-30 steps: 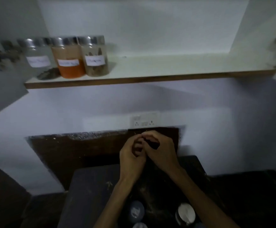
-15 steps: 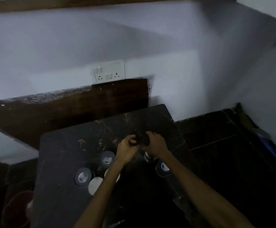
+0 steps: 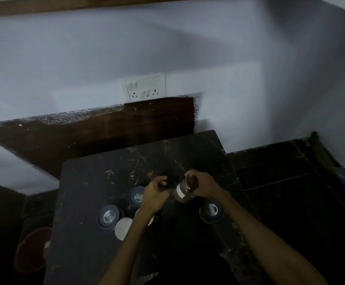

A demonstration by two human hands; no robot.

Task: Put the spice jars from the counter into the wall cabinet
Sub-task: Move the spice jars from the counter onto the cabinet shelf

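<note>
Spice jar [image 3: 183, 192] tilted, white label, dark contents.

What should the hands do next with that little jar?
Probably lift the jar toward the cabinet. The right hand already grips it, tilted above the counter, and the left hand curls close beside it. Other jars wait below.

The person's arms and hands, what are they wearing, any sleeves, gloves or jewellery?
Both forearms are bare right to the frame's bottom edge: no sleeves, gloves or watch show. The left hand shows nothing worn. The right hand may carry a finger ring; too dim to confirm.
</note>
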